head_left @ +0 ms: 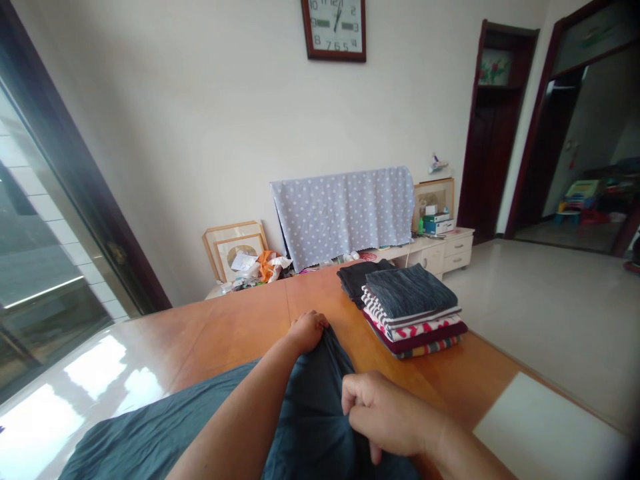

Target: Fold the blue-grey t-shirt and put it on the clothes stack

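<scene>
A dark teal garment (pixel 320 407), its exact kind unclear, lies spread over the wooden table with one part reaching out to the left. My left hand (pixel 309 331) is closed on its far edge, pulling the cloth into a small raised peak. Closer to me, my right hand (pixel 377 410) pinches the garment's right side, where folds run between the two hands. My left forearm crosses over the cloth and hides some of it. The near end of the garment runs out of the picture.
Folded clothes (pixel 413 310) stand in a pile at the table's far right, beside a folded black garment (pixel 363 277). A pale sheet (pixel 540 420) covers the right corner of the table (pixel 240 317). Behind it stands a low cabinet (pixel 457 250) under a dotted cloth (pixel 345 213).
</scene>
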Demonstrator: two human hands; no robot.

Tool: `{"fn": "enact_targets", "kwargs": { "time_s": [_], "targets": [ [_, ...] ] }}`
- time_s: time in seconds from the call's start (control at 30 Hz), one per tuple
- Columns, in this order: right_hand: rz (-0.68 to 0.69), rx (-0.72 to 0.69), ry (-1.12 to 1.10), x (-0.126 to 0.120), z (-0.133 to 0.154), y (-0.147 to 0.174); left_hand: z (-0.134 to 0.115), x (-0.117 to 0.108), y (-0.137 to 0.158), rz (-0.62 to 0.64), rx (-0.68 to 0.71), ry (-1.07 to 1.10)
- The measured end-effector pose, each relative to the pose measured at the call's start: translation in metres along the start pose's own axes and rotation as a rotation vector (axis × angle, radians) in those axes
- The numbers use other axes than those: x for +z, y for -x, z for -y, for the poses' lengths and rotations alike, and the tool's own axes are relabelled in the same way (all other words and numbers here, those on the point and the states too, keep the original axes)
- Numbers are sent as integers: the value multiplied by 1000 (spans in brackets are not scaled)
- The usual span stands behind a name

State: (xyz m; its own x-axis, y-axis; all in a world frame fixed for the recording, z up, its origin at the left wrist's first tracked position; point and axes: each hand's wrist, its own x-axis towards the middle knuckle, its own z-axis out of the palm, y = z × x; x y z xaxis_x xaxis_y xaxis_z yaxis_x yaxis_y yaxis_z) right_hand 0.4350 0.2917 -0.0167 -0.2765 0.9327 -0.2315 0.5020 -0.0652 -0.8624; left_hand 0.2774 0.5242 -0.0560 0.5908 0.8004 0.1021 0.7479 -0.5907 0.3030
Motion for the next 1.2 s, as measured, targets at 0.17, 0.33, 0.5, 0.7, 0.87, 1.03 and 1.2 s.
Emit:
{"fn": "enact_targets", "kwargs": {
  "time_s": [0.17,0.33,0.5,0.7,0.87,1.03,1.2],
  "targets": [
    [-24,-60,-89,-1,4,1,-3,-5,-2,-7,-63,-26],
    [24,3,-53,1,-5,-1,-6,-8,-3,-24,-101,-79],
    [41,37,-35,-3,-6,1,-14,-3,0,-43,-120,-95],
    [-51,52,-93,-13,-7,-1,-19,-12,16,-136,-130,-42],
    [-177,-39,-63,-19,-11,-1,-26,-31,58,-178,-114,26],
    [-27,-112,47,-21,-10,10,-50,-46,130,-90,-122,155],
    [37,-163,189,-9,-7,13,-82,-48,205,53,-97,250]
  ]
}}
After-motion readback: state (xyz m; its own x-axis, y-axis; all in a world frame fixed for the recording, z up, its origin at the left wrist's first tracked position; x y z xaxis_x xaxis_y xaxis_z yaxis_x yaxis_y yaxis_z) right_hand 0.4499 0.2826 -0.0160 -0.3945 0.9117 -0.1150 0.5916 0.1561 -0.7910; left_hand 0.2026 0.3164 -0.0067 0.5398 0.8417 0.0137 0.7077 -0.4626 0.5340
